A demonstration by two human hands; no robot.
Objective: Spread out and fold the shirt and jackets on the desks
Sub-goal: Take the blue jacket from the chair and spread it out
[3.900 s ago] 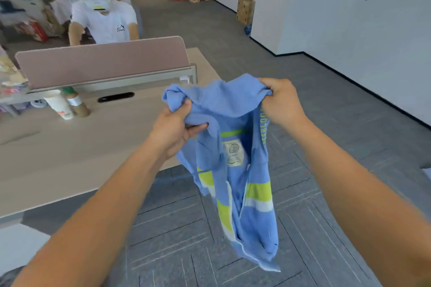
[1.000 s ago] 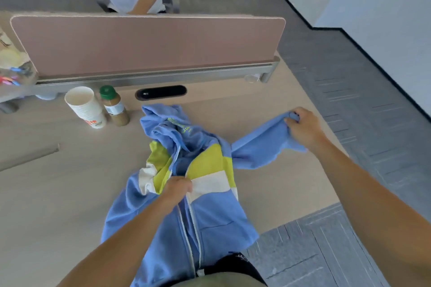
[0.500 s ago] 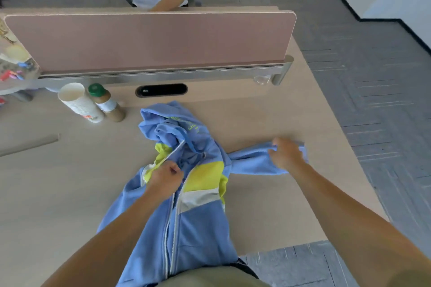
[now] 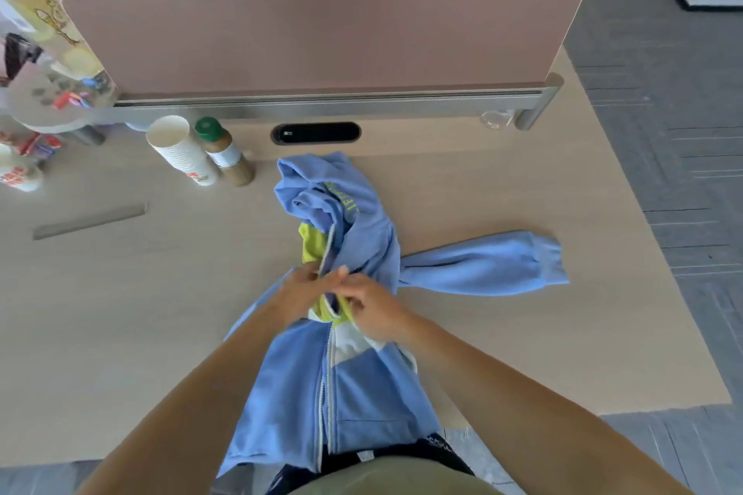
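Firmly, jacket (image 4: 364, 390) in right grip (image 4: 374, 307)

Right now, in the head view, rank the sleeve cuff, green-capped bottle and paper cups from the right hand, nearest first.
1. Sleeve cuff, right of the right hand.
2. Green-capped bottle, far left.
3. Paper cups, left of the bottle.

Jacket (image 4: 362, 386) soft matt cloth; desk (image 4: 120, 313) smooth pale wood-look; divider (image 4: 321, 40) matt fabric; cups (image 4: 181, 151) paper.
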